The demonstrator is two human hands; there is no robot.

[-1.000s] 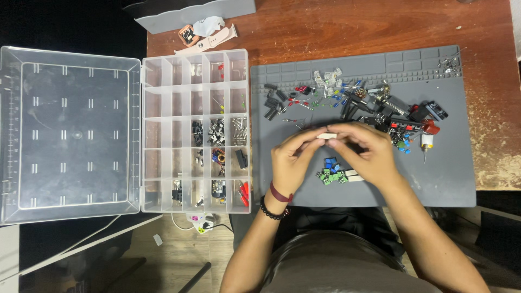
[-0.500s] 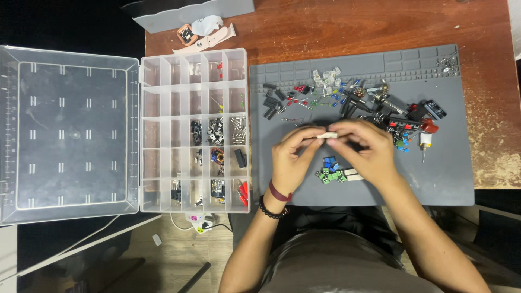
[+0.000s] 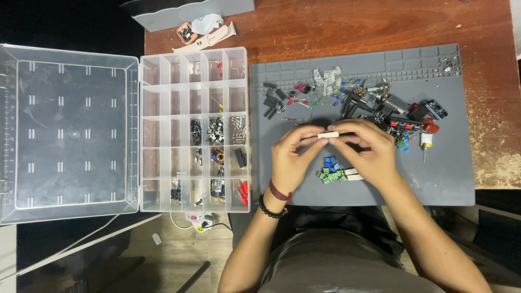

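Head view: white block pinched between both hands' fingertips.

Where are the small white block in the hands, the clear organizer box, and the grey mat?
small white block (image 3: 328,134): head view, middle of its top face, between both hands' fingertips.
clear organizer box (image 3: 190,113): head view, on a divider of the compartment tray.
grey mat (image 3: 445,168): head view, bare patch near its right edge.

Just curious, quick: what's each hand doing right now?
Left hand: pinching one end of the small white block.
Right hand: pinching its other end.
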